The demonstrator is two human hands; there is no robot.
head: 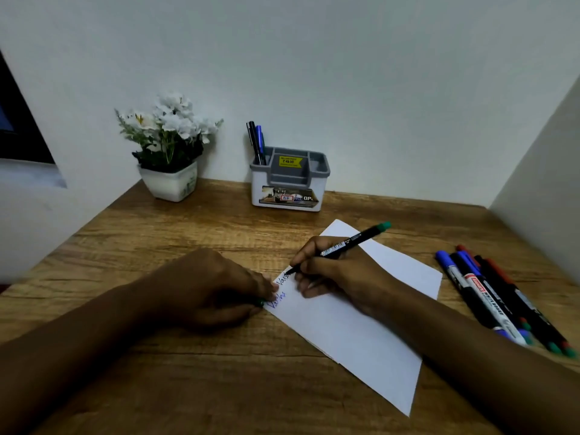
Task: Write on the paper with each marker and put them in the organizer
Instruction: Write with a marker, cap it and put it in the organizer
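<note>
The left hand [216, 287] curls over a green cap [260, 302], hiding all but its end. The handwriting on the paper [361, 334] is too small to read and is partly covered by both hands. The right hand [339, 274] hides part of the barrel of the green marker [348, 243]. On the right, the near ends of the loose markers [489, 296] blur together. The far organizer [288, 183] hides the lower halves of two standing markers [257, 142]. Both forearms run off the near edge.
</note>
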